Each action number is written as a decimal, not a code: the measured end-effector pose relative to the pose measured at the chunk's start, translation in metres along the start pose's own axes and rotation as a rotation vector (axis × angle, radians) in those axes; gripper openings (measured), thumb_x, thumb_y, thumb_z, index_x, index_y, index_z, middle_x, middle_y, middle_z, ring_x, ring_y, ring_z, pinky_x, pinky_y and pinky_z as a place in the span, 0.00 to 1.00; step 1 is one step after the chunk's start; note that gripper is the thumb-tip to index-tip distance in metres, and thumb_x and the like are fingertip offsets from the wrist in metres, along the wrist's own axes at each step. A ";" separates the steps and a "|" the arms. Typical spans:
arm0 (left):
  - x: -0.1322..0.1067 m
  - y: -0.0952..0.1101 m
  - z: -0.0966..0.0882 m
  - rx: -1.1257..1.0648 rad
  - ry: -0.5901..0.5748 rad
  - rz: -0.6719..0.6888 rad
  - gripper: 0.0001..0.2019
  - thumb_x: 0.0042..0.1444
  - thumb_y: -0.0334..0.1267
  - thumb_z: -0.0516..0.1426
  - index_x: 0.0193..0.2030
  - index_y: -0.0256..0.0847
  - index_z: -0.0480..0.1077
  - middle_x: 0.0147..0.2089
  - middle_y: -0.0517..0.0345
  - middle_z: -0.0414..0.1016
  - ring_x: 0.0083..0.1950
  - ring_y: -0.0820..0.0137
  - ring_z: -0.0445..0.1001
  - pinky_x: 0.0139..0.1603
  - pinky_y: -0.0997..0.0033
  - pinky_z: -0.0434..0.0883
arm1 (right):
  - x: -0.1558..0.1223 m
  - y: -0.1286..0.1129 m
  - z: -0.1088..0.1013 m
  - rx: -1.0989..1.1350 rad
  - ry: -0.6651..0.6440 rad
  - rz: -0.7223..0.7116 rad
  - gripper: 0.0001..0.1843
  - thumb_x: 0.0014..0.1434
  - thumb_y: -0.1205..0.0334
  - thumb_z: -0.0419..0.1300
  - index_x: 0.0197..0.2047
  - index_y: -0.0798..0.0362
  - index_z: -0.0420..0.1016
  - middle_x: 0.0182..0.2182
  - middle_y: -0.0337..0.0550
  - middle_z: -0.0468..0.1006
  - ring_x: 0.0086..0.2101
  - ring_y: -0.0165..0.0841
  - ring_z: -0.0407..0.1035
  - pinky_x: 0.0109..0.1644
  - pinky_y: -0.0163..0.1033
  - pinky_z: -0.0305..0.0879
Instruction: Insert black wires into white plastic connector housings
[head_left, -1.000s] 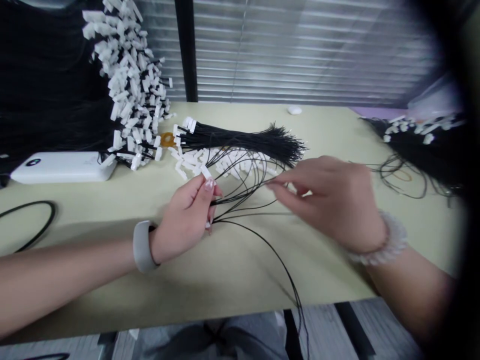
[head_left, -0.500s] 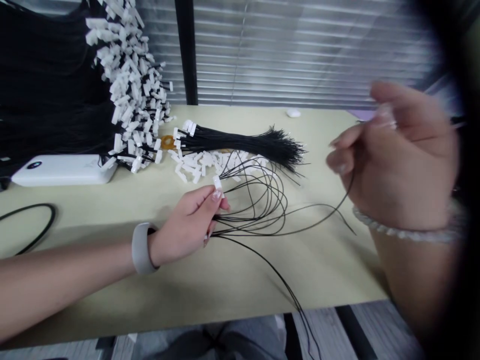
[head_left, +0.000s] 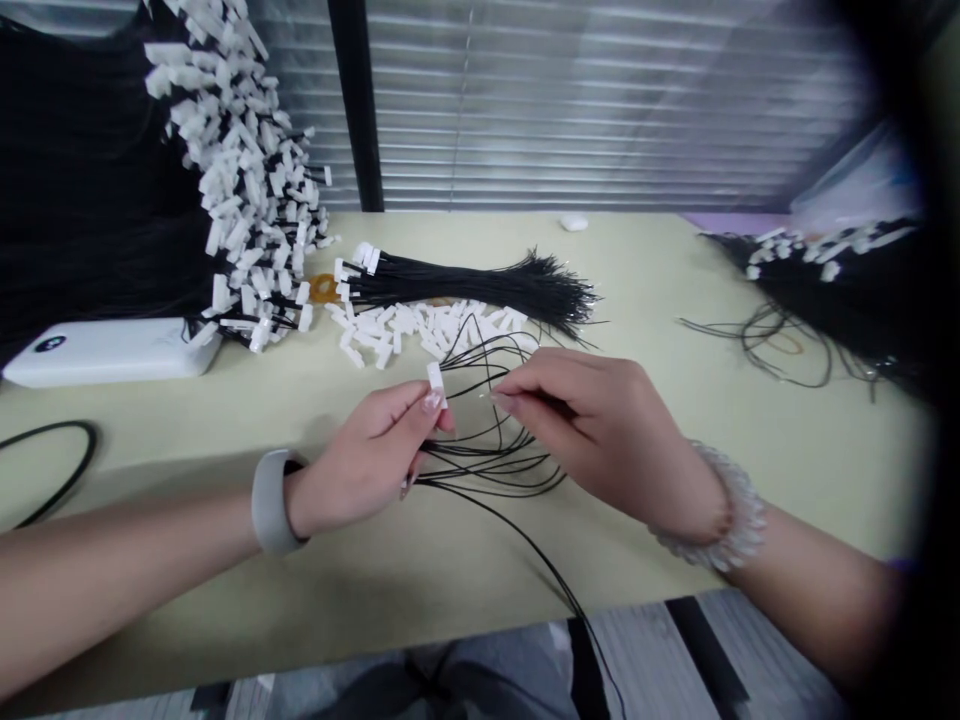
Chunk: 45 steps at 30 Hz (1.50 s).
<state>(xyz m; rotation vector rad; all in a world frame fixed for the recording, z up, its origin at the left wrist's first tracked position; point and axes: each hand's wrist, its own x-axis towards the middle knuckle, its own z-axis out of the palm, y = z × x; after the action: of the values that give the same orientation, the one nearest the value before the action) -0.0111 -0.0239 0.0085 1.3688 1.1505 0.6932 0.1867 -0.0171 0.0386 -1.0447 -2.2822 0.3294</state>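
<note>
My left hand pinches a small white connector between thumb and forefinger, and a bunch of thin black wires fans out from under its fingers. My right hand is closed in a pinch on one black wire, its fingertips a short way right of the connector. Loose white connectors lie in a heap just beyond my hands. Behind them rests a tied bundle of black wires.
A big mass of wires with white connectors rises at the back left over a white power bank. More wires lie at the right. A black cable loops at the left. The table edge is close to me.
My right hand was raised high at the right with a wire half a second ago; it has come back down beside the connector in my left hand. My left hand has barely moved.
</note>
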 end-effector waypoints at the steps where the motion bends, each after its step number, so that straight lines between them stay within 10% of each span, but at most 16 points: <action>1: 0.000 -0.001 0.000 0.006 -0.016 0.011 0.17 0.58 0.51 0.45 0.30 0.40 0.62 0.21 0.65 0.57 0.16 0.81 0.56 0.14 0.82 0.56 | 0.000 -0.001 0.002 0.000 0.012 -0.001 0.05 0.58 0.67 0.53 0.35 0.52 0.70 0.29 0.37 0.73 0.32 0.25 0.66 0.36 0.31 0.62; 25: 0.000 -0.006 -0.001 0.071 -0.115 0.065 0.17 0.58 0.49 0.45 0.29 0.39 0.63 0.19 0.65 0.58 0.17 0.78 0.56 0.16 0.80 0.56 | -0.012 0.011 0.020 -0.431 0.108 -0.387 0.06 0.57 0.69 0.52 0.32 0.53 0.70 0.30 0.41 0.73 0.31 0.29 0.66 0.33 0.35 0.63; 45: -0.001 -0.005 -0.002 0.078 -0.128 0.070 0.16 0.59 0.49 0.44 0.30 0.40 0.63 0.19 0.65 0.58 0.17 0.79 0.57 0.16 0.81 0.55 | -0.013 0.012 0.018 -0.434 0.075 -0.400 0.05 0.57 0.68 0.52 0.33 0.54 0.69 0.31 0.41 0.73 0.31 0.29 0.66 0.32 0.36 0.62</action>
<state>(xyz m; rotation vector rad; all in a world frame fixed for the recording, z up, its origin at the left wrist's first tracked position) -0.0143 -0.0250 0.0042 1.5031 1.0417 0.6064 0.1893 -0.0184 0.0138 -0.7468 -2.4799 -0.3767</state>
